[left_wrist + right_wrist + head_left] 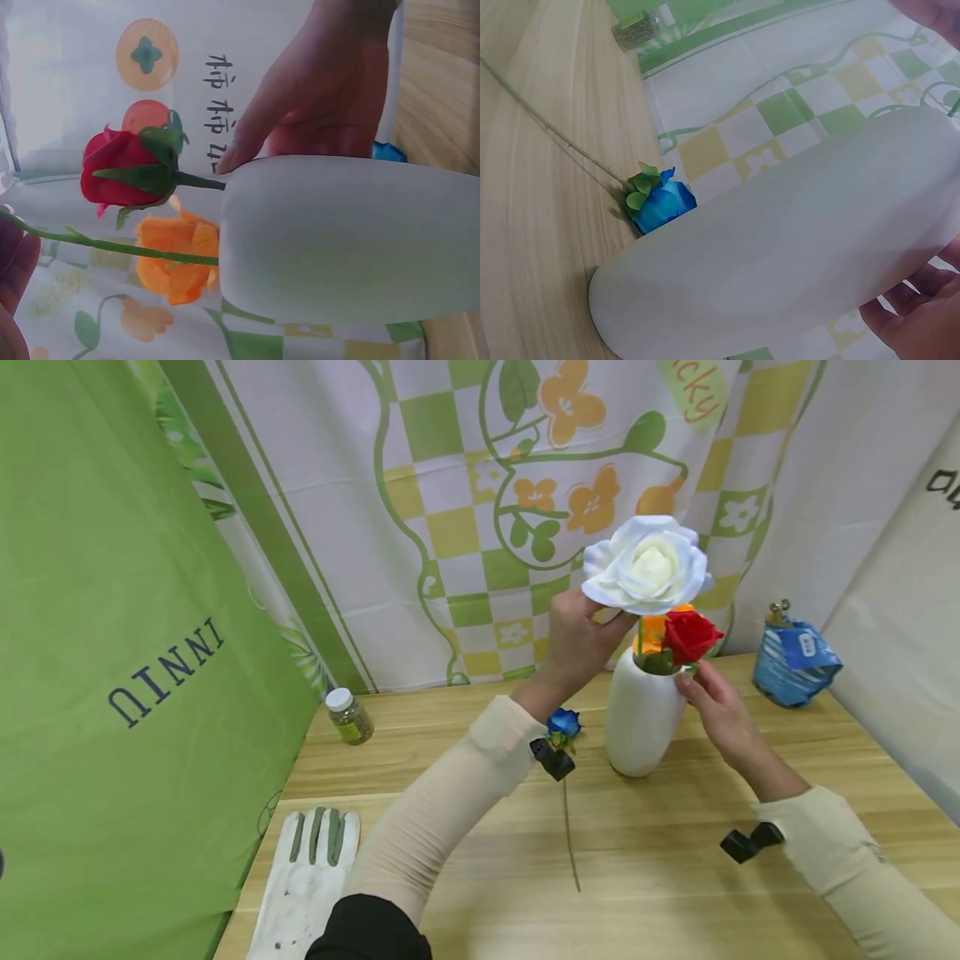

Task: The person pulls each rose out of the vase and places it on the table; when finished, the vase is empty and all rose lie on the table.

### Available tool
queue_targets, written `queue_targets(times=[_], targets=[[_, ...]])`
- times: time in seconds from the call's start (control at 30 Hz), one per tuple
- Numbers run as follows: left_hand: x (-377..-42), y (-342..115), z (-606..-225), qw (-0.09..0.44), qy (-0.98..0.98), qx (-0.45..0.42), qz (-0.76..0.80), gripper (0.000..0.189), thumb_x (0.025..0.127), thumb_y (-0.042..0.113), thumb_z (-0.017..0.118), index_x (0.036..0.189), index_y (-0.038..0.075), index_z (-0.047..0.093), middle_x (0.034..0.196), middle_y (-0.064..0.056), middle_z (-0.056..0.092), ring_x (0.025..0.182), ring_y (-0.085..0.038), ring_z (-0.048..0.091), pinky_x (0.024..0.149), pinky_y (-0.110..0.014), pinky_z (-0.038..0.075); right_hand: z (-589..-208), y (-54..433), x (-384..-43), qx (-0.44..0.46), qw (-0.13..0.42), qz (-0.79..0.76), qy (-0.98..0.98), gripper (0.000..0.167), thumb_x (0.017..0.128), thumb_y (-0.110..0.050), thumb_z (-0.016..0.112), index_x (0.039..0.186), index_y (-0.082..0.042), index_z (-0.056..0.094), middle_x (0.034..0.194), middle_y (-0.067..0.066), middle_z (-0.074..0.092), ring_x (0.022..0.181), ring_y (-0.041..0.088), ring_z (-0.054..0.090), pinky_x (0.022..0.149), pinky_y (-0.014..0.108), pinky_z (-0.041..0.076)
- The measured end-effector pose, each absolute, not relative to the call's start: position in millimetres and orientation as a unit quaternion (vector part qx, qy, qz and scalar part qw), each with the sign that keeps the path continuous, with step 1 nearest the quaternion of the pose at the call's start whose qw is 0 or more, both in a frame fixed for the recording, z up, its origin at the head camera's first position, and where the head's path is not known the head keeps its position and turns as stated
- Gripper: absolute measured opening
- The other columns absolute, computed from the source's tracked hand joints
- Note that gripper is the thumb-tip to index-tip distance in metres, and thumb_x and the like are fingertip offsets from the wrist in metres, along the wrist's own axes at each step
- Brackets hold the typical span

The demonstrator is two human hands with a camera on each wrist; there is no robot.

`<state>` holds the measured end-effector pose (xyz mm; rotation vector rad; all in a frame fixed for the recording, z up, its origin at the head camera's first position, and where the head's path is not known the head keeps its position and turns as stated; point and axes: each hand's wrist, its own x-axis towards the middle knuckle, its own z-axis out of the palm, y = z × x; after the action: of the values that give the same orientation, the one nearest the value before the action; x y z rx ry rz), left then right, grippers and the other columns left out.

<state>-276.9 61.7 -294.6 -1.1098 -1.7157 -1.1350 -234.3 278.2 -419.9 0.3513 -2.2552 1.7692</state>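
In the head view, my left hand [576,647] pinches a white rose [651,564] just below its bloom, above the white vase [643,718]. Its green stem [112,244] runs into the vase's mouth in the left wrist view. My right hand [720,714] grips the vase near the rim, thumb at the lip and fingers against the side. A red rose [692,637] and an orange flower [178,259] stand in the upright vase. Lying on the table beside it is a blue rose [664,201] with a long thin stem.
On the wooden table [480,877], a small white-capped jar [349,717] stands at the back left. A white and green glove [307,877] lies at the front left. At the back right sits a blue bag [797,662]. A patterned curtain [450,527] hangs behind.
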Motion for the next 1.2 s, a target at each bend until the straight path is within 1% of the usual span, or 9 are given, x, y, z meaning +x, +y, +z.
queue_targets(times=[0.2, 0.4, 0.57, 0.67, 0.73, 0.83, 1.0, 1.1, 1.2], targets=[[-278.0, 56.2, -286.0, 0.385, -0.672, -0.429, -0.465, 0.025, 0.085, 0.004, 0.078, 0.104, -0.010, 0.071, 0.096, -0.020, 0.077, 0.091, -0.025, 0.075, 0.090, -0.009, 0.053, -419.5, 279.8, -233.7, 0.111, 0.112, 0.591, -0.791, 0.052, 0.108, -0.026, 0.044, 0.155, -0.007, 0.034, 0.142, -0.006, 0.051, 0.113, -0.011, 0.048, 0.089, 0.002, 0.043], [-279.9, 53.4, -279.6, 0.395, -0.671, -0.438, -0.449, 0.022, 0.085, 0.005, 0.077, 0.102, -0.008, 0.072, 0.092, -0.017, 0.077, 0.087, -0.023, 0.075, 0.087, -0.009, 0.054, -420.6, 280.2, -233.1, 0.113, 0.113, 0.595, -0.788, 0.049, 0.108, -0.025, 0.044, 0.153, -0.008, 0.038, 0.129, -0.024, 0.053, 0.112, -0.010, 0.049, 0.088, 0.002, 0.043], [-281.4, 52.8, -275.0, 0.398, -0.671, -0.437, -0.448, 0.021, 0.085, 0.005, 0.078, 0.100, -0.009, 0.072, 0.092, -0.019, 0.077, 0.086, -0.025, 0.075, 0.086, -0.009, 0.054, -420.0, 279.1, -233.1, 0.107, 0.121, 0.596, -0.786, 0.027, 0.107, -0.025, 0.046, 0.132, -0.019, 0.052, 0.112, -0.030, 0.057, 0.105, -0.009, 0.053, 0.086, 0.002, 0.044], [-281.9, 52.1, -270.8, 0.409, -0.670, -0.433, -0.444, 0.021, 0.085, 0.006, 0.078, 0.099, -0.008, 0.072, 0.091, -0.019, 0.077, 0.086, -0.025, 0.075, 0.085, -0.008, 0.054, -419.3, 278.7, -233.6, 0.104, 0.126, 0.593, -0.788, 0.011, 0.107, -0.024, 0.046, 0.114, -0.024, 0.055, 0.101, -0.028, 0.058, 0.099, -0.008, 0.054, 0.085, 0.002, 0.044], [-282.0, 51.5, -267.5, 0.416, -0.667, -0.432, -0.442, 0.020, 0.085, 0.005, 0.078, 0.098, -0.008, 0.072, 0.092, -0.019, 0.077, 0.085, -0.025, 0.076, 0.085, -0.008, 0.054, -419.1, 278.7, -233.7, 0.105, 0.128, 0.589, -0.791, 0.008, 0.107, -0.024, 0.046, 0.110, -0.026, 0.054, 0.100, -0.027, 0.058, 0.098, -0.007, 0.054, 0.085, 0.002, 0.044], [-281.7, 51.1, -262.2, 0.426, -0.661, -0.434, -0.440, 0.019, 0.085, 0.005, 0.077, 0.098, -0.008, 0.072, 0.092, -0.019, 0.076, 0.084, -0.024, 0.076, 0.085, -0.008, 0.054, -418.9, 279.3, -233.8, 0.109, 0.127, 0.584, -0.794, 0.010, 0.107, -0.024, 0.046, 0.113, -0.027, 0.053, 0.101, -0.026, 0.057, 0.098, -0.007, 0.053, 0.085, 0.001, 0.043], [-281.7, 50.4, -254.4, 0.434, -0.653, -0.441, -0.437, 0.017, 0.085, 0.006, 0.078, 0.095, -0.006, 0.073, 0.089, -0.017, 0.077, 0.084, -0.023, 0.075, 0.085, -0.010, 0.054, -419.1, 280.4, -233.3, 0.115, 0.120, 0.580, -0.797, 0.025, 0.107, -0.025, 0.044, 0.131, -0.022, 0.052, 0.111, -0.028, 0.054, 0.104, -0.008, 0.051, 0.087, 0.001, 0.042], [-281.0, 49.4, -249.3, 0.446, -0.651, -0.440, -0.429, 0.015, 0.084, 0.007, 0.079, 0.090, -0.005, 0.074, 0.086, -0.016, 0.077, 0.083, -0.024, 0.074, 0.083, -0.011, 0.055, -419.0, 280.2, -233.1, 0.115, 0.113, 0.581, -0.798, 0.041, 0.108, -0.027, 0.044, 0.147, -0.015, 0.044, 0.129, -0.021, 0.055, 0.112, -0.010, 0.048, 0.088, 0.001, 0.042], [-279.2, 48.4, -242.5, 0.452, -0.651, -0.439, -0.423, 0.012, 0.084, 0.007, 0.079, 0.088, -0.004, 0.075, 0.085, -0.015, 0.076, 0.082, -0.024, 0.074, 0.082, -0.012, 0.054, -419.5, 279.7, -233.6, 0.118, 0.111, 0.584, -0.795, 0.049, 0.108, -0.027, 0.043, 0.154, -0.011, 0.037, 0.139, -0.019, 0.051, 0.116, -0.011, 0.046, 0.089, 0.001, 0.042]])
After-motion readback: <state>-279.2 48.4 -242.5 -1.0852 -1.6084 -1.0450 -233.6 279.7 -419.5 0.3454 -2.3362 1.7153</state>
